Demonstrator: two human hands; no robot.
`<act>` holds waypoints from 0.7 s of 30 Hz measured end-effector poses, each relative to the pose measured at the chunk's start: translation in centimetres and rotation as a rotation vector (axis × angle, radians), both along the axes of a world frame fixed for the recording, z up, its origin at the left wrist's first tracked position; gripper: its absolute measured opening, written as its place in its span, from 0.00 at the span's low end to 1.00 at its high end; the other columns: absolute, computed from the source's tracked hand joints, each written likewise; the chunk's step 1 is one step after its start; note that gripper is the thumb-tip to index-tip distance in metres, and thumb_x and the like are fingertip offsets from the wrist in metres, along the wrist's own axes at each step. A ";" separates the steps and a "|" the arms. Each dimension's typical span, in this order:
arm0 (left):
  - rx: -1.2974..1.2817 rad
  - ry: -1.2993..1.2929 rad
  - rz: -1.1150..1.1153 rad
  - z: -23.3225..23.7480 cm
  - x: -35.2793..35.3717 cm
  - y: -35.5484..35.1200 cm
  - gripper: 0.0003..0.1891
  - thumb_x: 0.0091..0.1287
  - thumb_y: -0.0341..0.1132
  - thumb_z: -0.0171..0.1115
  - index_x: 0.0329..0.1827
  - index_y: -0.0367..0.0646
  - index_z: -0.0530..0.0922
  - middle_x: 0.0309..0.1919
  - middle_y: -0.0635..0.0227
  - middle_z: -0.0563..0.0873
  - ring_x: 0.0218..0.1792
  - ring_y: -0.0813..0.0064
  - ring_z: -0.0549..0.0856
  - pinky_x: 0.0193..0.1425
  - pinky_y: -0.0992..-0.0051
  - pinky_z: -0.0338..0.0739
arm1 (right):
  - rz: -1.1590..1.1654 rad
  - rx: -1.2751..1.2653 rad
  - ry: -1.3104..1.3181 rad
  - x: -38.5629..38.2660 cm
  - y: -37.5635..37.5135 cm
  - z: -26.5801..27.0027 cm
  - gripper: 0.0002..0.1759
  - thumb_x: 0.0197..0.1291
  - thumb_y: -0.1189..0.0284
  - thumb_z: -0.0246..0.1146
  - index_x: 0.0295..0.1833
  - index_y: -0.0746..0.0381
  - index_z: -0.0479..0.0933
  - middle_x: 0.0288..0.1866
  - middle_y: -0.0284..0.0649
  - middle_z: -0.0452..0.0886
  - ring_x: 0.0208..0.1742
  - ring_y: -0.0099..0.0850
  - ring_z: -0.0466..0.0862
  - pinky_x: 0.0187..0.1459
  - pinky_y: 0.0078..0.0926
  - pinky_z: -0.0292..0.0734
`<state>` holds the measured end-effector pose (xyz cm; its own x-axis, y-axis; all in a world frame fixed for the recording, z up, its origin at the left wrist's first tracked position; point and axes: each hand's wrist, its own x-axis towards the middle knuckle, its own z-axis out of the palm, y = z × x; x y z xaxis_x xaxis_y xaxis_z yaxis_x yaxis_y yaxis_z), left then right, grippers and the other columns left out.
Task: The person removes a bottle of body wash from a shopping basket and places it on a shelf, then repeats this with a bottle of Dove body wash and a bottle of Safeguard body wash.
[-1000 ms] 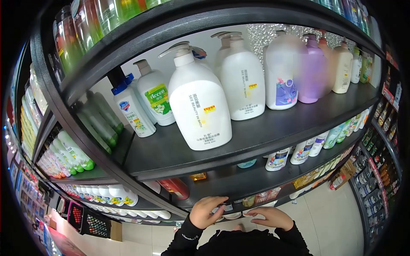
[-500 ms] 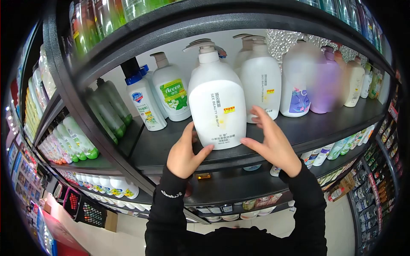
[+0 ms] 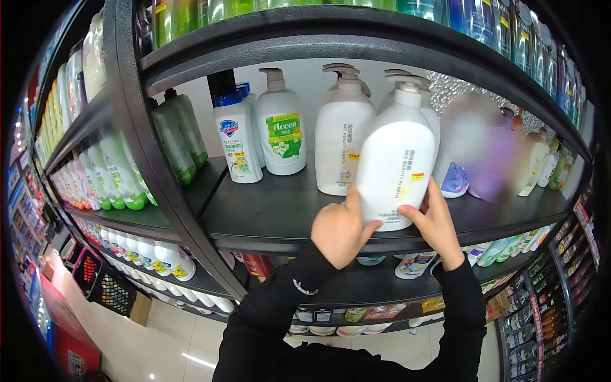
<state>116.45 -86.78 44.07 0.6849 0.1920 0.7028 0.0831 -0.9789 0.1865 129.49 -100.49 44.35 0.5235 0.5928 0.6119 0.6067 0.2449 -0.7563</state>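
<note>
Both of my hands hold a large white pump bottle (image 3: 396,162) near its base, at the front of the middle shelf. My left hand (image 3: 342,229) grips its lower left side, and my right hand (image 3: 435,223) its lower right side, with the thumb on the front. The bottle tilts slightly to the right. Just behind it on the left stands a similar white pump bottle (image 3: 344,140). Another one behind it on the right is mostly hidden. Farther left are a green-labelled Accen bottle (image 3: 282,137) and a blue-capped bottle (image 3: 238,143).
A purple bottle (image 3: 493,162), blurred, stands to the right. Black shelf edges (image 3: 305,245) run below and above my hands. An upright post (image 3: 149,127) is at the left. Black baskets (image 3: 114,290) are on the floor at lower left.
The held bottle and both hands have moved right. My right hand has closed onto the bottle's side. A similar bottle behind now shows on the left, and the view has shifted.
</note>
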 end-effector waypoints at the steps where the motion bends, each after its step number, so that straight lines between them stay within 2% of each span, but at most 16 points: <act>1: 0.005 -0.012 -0.025 -0.2 0.6 -0.3 0.36 0.51 0.43 0.65 0.54 0.26 0.60 0.18 0.53 0.77 0.21 0.56 0.79 0.25 0.67 0.73 | -0.038 -0.027 -0.019 0.4 -0.6 -0.1 0.35 0.50 0.72 0.65 0.60 0.69 0.56 0.50 0.46 0.72 0.51 0.30 0.74 0.51 0.25 0.68; 7: -0.002 0.021 -0.112 -0.1 2.7 -1.8 0.36 0.52 0.43 0.65 0.52 0.22 0.59 0.18 0.52 0.77 0.20 0.56 0.79 0.24 0.67 0.73 | -0.073 0.004 -0.016 1.6 -2.6 0.0 0.34 0.50 0.72 0.65 0.59 0.69 0.57 0.50 0.47 0.72 0.51 0.30 0.74 0.51 0.27 0.69; 9: 0.025 -0.002 -0.095 -0.2 3.3 -2.0 0.35 0.51 0.42 0.65 0.50 0.19 0.62 0.18 0.55 0.78 0.19 0.60 0.79 0.24 0.71 0.74 | -0.087 -0.004 -0.022 2.1 -2.9 0.0 0.34 0.50 0.72 0.65 0.59 0.69 0.57 0.50 0.47 0.72 0.51 0.30 0.74 0.51 0.27 0.69; 13: 0.027 0.006 -0.111 0.0 3.9 -2.3 0.35 0.51 0.42 0.65 0.50 0.20 0.61 0.18 0.56 0.78 0.19 0.60 0.80 0.24 0.70 0.74 | -0.077 0.011 0.016 2.9 -2.8 -0.6 0.34 0.49 0.75 0.65 0.60 0.69 0.57 0.51 0.47 0.72 0.51 0.30 0.74 0.50 0.26 0.70; 15: -0.018 0.043 -0.112 -0.2 4.5 -2.2 0.34 0.53 0.42 0.64 0.52 0.24 0.58 0.20 0.50 0.78 0.21 0.54 0.80 0.24 0.66 0.74 | -0.104 0.021 -0.039 3.5 -2.8 -0.4 0.35 0.48 0.77 0.65 0.60 0.69 0.56 0.52 0.47 0.72 0.52 0.29 0.74 0.51 0.25 0.70; 18: -0.021 0.031 -0.117 -0.2 4.4 -2.2 0.35 0.53 0.42 0.63 0.53 0.23 0.57 0.19 0.51 0.78 0.21 0.55 0.80 0.24 0.65 0.74 | -0.029 0.022 0.001 3.2 -3.0 -0.2 0.37 0.49 0.76 0.65 0.63 0.67 0.54 0.52 0.47 0.71 0.52 0.30 0.74 0.51 0.26 0.71; 21: -0.021 0.042 -0.091 -0.1 4.2 -2.4 0.34 0.53 0.42 0.64 0.53 0.24 0.58 0.17 0.52 0.78 0.20 0.56 0.80 0.23 0.66 0.74 | -0.060 0.009 -0.019 3.4 -2.9 -0.4 0.38 0.49 0.75 0.66 0.63 0.67 0.54 0.53 0.47 0.71 0.52 0.30 0.74 0.50 0.26 0.71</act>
<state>120.67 -89.21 43.94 0.7288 0.1420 0.6698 0.0023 -0.9788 0.2050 132.86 -103.43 43.91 0.5464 0.5548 0.6274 0.6346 0.2146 -0.7425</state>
